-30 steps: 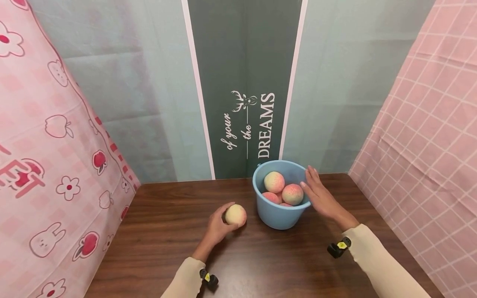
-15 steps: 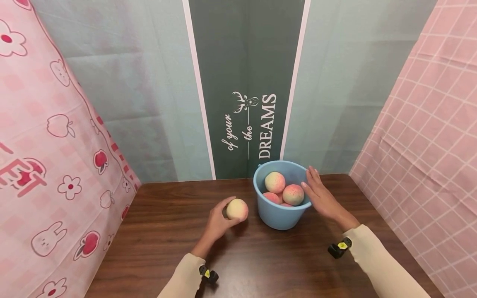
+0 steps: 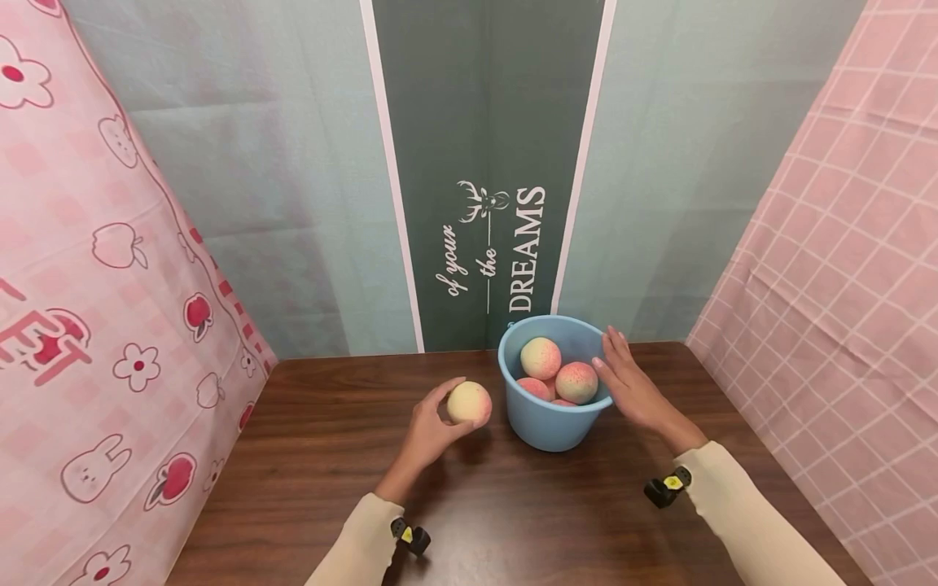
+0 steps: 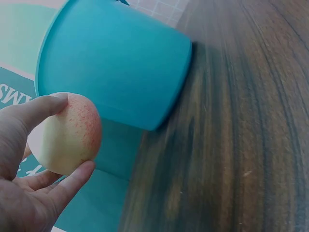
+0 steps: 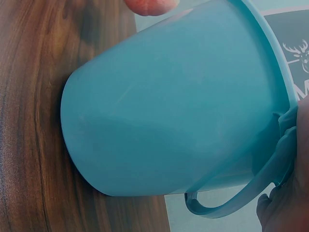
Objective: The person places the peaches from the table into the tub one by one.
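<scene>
My left hand grips a pale yellow and pink peach between thumb and fingers, to the left of a light blue bucket. In the left wrist view the peach is held clear of the tabletop, overlapping the bucket's side. Straight fingers of my right hand rest at the bucket's right rim. Inside the bucket lie several peaches, among them a pale one and a redder one; the lower ones are partly hidden. From the right wrist, the bucket's curved handle shows beside the right hand.
The bucket stands on a dark brown wooden table, near its back edge. Behind hangs a grey-green cloth with white lettering. Pink printed cloth borders the left side and pink checked cloth the right.
The left hand has lifted the peach off the table and carried it slightly right, closer to the bucket. My right hand and the bucket have stayed in place.
</scene>
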Action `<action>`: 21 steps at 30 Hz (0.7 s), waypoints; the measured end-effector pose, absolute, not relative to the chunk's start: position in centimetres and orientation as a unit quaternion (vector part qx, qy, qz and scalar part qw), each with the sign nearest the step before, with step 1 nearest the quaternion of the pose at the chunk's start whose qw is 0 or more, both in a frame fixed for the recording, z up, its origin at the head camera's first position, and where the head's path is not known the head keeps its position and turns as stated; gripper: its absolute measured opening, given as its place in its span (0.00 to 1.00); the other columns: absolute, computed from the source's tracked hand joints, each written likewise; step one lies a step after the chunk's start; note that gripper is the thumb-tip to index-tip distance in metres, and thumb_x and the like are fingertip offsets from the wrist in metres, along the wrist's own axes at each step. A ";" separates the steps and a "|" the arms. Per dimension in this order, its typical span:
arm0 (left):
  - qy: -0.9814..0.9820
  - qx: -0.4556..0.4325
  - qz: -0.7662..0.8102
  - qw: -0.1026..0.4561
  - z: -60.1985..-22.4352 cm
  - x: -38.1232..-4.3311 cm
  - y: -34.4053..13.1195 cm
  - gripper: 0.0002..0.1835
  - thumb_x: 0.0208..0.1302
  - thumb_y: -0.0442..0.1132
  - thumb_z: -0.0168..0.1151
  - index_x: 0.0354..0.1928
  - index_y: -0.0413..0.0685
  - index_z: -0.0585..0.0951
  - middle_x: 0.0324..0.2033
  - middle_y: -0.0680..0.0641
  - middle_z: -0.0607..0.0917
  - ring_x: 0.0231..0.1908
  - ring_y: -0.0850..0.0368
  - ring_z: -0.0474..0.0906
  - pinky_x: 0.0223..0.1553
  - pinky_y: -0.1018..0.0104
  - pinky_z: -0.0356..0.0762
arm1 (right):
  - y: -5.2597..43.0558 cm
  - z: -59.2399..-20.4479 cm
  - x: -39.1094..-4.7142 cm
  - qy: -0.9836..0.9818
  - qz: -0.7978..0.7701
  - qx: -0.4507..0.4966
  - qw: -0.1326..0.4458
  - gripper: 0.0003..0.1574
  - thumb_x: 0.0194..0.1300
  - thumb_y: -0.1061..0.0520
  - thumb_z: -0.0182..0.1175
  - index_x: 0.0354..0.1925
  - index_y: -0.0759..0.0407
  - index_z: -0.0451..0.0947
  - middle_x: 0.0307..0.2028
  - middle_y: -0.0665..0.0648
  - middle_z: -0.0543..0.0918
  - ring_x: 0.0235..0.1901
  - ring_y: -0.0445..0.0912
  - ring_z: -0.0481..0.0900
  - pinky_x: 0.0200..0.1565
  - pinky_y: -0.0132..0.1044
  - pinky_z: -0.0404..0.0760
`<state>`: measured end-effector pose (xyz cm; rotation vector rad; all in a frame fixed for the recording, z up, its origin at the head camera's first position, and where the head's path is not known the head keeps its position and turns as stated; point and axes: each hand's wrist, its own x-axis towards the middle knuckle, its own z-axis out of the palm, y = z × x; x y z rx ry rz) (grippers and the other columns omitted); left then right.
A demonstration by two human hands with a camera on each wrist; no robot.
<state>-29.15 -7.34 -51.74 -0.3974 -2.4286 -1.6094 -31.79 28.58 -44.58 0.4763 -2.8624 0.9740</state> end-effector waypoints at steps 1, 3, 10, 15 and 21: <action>-0.819 -0.134 -0.548 0.100 -51.6 -29.1 -7.3 0.38 0.42 0.46 0.78 0.58 0.72 0.72 0.55 0.59 0.75 0.51 0.59 0.73 0.37 0.67 0.81 | 28.6 -44.6 -31.8 -0.935 0.317 0.154 0.040 0.42 0.74 0.37 0.35 0.73 0.53 0.32 0.73 0.49 0.28 0.71 0.49 0.23 0.64 0.66 0.39; -0.815 -0.136 -0.554 0.102 -51.3 -29.1 -7.2 0.38 0.42 0.45 0.78 0.58 0.72 0.72 0.55 0.60 0.75 0.51 0.59 0.73 0.40 0.62 0.81 | 28.6 -44.6 -31.8 -0.935 0.316 0.154 0.041 0.42 0.74 0.37 0.34 0.73 0.54 0.32 0.73 0.49 0.28 0.71 0.49 0.23 0.64 0.66 0.39; -0.796 -0.142 -0.577 0.111 -50.3 -29.2 -7.2 0.37 0.43 0.45 0.77 0.59 0.68 0.73 0.54 0.56 0.76 0.49 0.55 0.74 0.37 0.58 0.82 | 28.5 -44.5 -31.7 -0.935 0.319 0.153 0.039 0.43 0.74 0.37 0.34 0.73 0.53 0.32 0.73 0.49 0.28 0.71 0.48 0.23 0.64 0.65 0.39; -0.794 -0.144 -0.579 0.120 -49.6 -29.3 -7.1 0.38 0.43 0.47 0.77 0.60 0.68 0.72 0.54 0.57 0.77 0.49 0.55 0.75 0.41 0.56 0.81 | 28.5 -44.4 -31.7 -0.935 0.318 0.151 0.036 0.42 0.73 0.37 0.34 0.73 0.53 0.32 0.73 0.49 0.28 0.71 0.48 0.23 0.64 0.64 0.39; -0.785 -0.136 -0.593 0.112 -48.1 -28.8 -6.4 0.38 0.45 0.42 0.77 0.60 0.64 0.72 0.55 0.56 0.77 0.48 0.52 0.75 0.42 0.52 0.80 | 28.5 -44.4 -31.6 -0.934 0.323 0.150 0.032 0.43 0.73 0.37 0.34 0.73 0.53 0.32 0.73 0.49 0.28 0.71 0.48 0.23 0.64 0.65 0.38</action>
